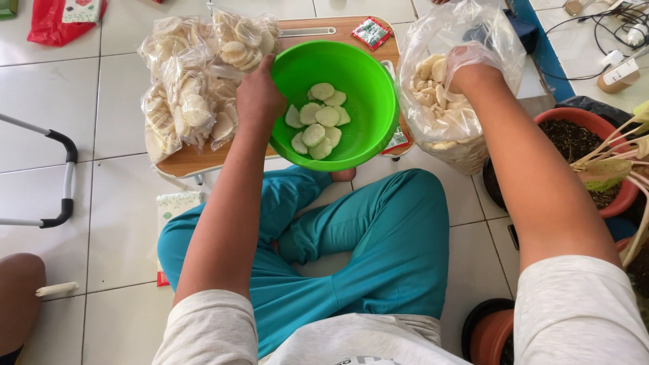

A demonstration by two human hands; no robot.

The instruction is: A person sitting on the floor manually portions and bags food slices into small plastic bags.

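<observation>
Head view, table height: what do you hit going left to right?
Red bag → sealed packs of crackers → left hand on the rim of the green bowl → right hand inside the big clear bag of crackers → red plant pot.

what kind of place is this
Probably a home floor used for small-scale snack packing: white floor tiles, a low wooden folding table piled with clear bags of pale round crackers, and terracotta potted plants alongside.
</observation>
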